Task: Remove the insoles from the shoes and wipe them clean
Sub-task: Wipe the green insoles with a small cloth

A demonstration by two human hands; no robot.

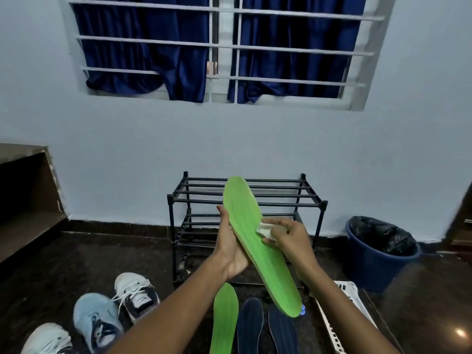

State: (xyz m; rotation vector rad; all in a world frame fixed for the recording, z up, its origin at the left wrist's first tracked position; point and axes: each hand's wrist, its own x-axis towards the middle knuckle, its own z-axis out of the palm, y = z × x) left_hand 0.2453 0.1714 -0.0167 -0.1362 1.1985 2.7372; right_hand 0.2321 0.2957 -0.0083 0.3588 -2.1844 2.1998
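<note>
4 insoles are out of the sneakers (98, 318); 1 green floor insole (224, 318) and 2 navy insoles (249, 325) lie on the floor; the raised green insole (255, 241) is gripped from beneath by the left hand (229, 249); the right hand (288, 238) pinches a white wipe (265, 229) against it; wiping seems underway, though I cannot tell which of the others are clean.

Pale blue wall (127, 149), barred window (224, 47), navy curtains (143, 60); black rack (170, 221) and blue bin (370, 267) stand on dark floor (76, 251).
</note>
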